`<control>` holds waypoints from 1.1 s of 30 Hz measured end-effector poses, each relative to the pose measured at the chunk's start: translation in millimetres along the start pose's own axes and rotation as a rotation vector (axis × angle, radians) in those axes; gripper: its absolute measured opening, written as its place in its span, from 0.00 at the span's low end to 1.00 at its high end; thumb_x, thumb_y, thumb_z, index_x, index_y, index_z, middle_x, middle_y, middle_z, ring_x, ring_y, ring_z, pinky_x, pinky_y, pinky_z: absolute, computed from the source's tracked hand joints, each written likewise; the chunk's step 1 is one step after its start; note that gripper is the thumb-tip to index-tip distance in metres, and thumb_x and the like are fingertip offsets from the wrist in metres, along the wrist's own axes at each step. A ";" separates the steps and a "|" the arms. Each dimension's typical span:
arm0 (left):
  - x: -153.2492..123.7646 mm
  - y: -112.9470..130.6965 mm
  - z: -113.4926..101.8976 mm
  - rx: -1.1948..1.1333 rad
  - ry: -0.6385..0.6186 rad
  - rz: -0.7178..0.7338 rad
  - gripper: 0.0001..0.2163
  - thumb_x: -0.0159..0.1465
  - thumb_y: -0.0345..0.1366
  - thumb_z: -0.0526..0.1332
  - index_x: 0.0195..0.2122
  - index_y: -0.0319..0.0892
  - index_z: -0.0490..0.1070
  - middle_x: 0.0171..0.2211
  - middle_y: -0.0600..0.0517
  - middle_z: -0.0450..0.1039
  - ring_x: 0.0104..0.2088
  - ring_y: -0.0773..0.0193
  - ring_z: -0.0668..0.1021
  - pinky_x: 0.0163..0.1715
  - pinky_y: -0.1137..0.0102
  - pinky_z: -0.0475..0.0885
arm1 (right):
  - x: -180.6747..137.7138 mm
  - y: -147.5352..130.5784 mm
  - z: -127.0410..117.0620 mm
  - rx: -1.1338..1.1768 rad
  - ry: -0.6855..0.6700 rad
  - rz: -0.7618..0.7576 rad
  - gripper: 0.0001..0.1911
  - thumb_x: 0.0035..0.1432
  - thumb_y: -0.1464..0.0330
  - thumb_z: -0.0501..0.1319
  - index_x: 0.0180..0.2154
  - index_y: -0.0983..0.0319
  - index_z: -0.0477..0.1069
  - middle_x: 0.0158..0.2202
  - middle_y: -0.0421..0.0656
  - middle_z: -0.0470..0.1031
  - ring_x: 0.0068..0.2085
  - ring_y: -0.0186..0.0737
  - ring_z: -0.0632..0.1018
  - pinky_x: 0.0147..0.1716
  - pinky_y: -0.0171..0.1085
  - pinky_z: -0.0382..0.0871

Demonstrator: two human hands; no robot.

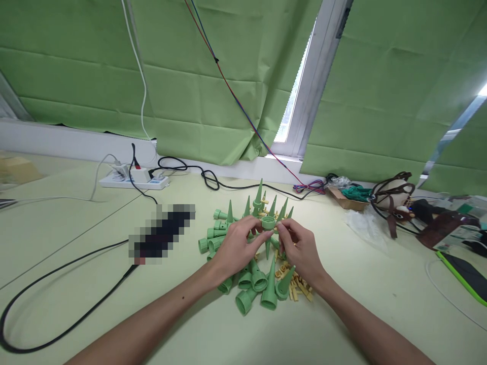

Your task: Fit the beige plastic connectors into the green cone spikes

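My left hand (pixel 243 242) is closed on a green plastic cone-shaped spike (pixel 268 223), held with its round open end up and its tip pointing down. Close against the spike's right side is my right hand (pixel 299 248), with thumb and fingertips pinched together. What lies between those fingertips is too small and hidden to make out. Around and beneath both hands lie several more green spikes (pixel 270 289), some upright and others on their sides. A heap of small yellow plastic pieces (pixel 300 289) is partly covered by my right hand.
A blurred-out dark object (pixel 162 233) with a black cable lies left of the pile. Behind it is a white power strip (pixel 133 180). Toward the right are a cardboard box (pixel 348 197), a bag (pixel 393 195) and a green-edged phone (pixel 466 276). Green curtains (pixel 213 101) hang behind.
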State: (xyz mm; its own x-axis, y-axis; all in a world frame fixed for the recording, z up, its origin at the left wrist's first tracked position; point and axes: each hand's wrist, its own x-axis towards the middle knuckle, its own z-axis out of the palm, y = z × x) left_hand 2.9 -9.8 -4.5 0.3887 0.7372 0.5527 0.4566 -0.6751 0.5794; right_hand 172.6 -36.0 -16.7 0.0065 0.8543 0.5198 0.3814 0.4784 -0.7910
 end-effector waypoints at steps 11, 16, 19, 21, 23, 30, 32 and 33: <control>-1.1 -1.1 0.7 -0.006 0.063 0.090 0.08 0.63 0.36 0.64 0.30 0.41 0.66 0.28 0.54 0.67 0.30 0.66 0.70 0.28 0.71 0.64 | 0.2 0.4 -1.2 -0.023 -0.016 -0.009 0.16 0.67 0.60 0.53 0.29 0.61 0.66 0.17 0.34 0.62 0.19 0.32 0.65 0.22 0.33 0.61; -1.0 -2.1 2.0 0.029 0.087 0.080 0.06 0.62 0.34 0.64 0.31 0.42 0.66 0.29 0.54 0.68 0.30 0.66 0.70 0.29 0.72 0.64 | -0.8 -0.2 -0.4 -0.007 -0.016 -0.005 0.15 0.67 0.61 0.53 0.30 0.61 0.66 0.19 0.35 0.62 0.20 0.32 0.65 0.22 0.33 0.60; -0.5 -3.7 2.8 0.045 0.088 0.032 0.07 0.62 0.35 0.64 0.31 0.42 0.66 0.29 0.55 0.69 0.29 0.66 0.70 0.29 0.72 0.64 | -1.8 -0.5 0.1 0.019 -0.010 -0.003 0.14 0.67 0.61 0.54 0.31 0.61 0.67 0.20 0.35 0.63 0.20 0.32 0.66 0.22 0.33 0.61; -0.1 -4.0 2.7 0.036 0.071 -0.004 0.08 0.62 0.36 0.64 0.30 0.41 0.65 0.28 0.55 0.69 0.29 0.66 0.70 0.29 0.71 0.64 | -2.2 -0.7 0.3 0.040 0.000 -0.003 0.13 0.67 0.61 0.54 0.32 0.61 0.67 0.20 0.35 0.63 0.20 0.32 0.66 0.21 0.32 0.61; 0.4 -3.1 2.0 0.012 0.044 -0.036 0.08 0.63 0.37 0.62 0.30 0.41 0.66 0.28 0.55 0.69 0.29 0.66 0.70 0.29 0.71 0.64 | -2.4 -0.6 0.2 0.055 0.015 -0.005 0.13 0.67 0.61 0.54 0.33 0.61 0.68 0.20 0.35 0.63 0.20 0.32 0.66 0.20 0.32 0.61; 1.7 1.0 -0.8 -0.165 -0.045 -0.122 0.08 0.66 0.37 0.56 0.32 0.41 0.71 0.27 0.53 0.72 0.27 0.66 0.71 0.26 0.72 0.64 | -2.1 0.4 -0.8 0.066 0.049 -0.019 0.11 0.67 0.62 0.54 0.35 0.61 0.69 0.19 0.35 0.63 0.20 0.32 0.66 0.21 0.33 0.61; 1.9 0.0 -0.5 -0.233 -0.054 -0.164 0.13 0.67 0.41 0.54 0.30 0.40 0.70 0.26 0.54 0.70 0.25 0.67 0.69 0.24 0.73 0.61 | -2.0 0.8 -0.9 0.063 0.053 -0.021 0.11 0.67 0.62 0.54 0.35 0.61 0.69 0.19 0.35 0.63 0.20 0.32 0.66 0.21 0.33 0.61; 2.0 -0.8 -0.1 -0.271 -0.060 -0.198 0.16 0.68 0.44 0.52 0.29 0.40 0.69 0.24 0.54 0.68 0.23 0.68 0.67 0.22 0.73 0.59 | -2.0 0.9 -0.9 0.064 0.054 -0.025 0.11 0.67 0.63 0.54 0.36 0.61 0.70 0.19 0.35 0.63 0.20 0.32 0.66 0.21 0.33 0.61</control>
State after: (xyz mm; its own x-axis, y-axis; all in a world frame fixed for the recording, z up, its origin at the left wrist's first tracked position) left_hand 3.1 -7.7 -3.8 0.3636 0.8495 0.3823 0.3017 -0.4957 0.8144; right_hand 173.7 -37.4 -18.2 0.0480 0.8308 0.5545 0.3224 0.5125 -0.7959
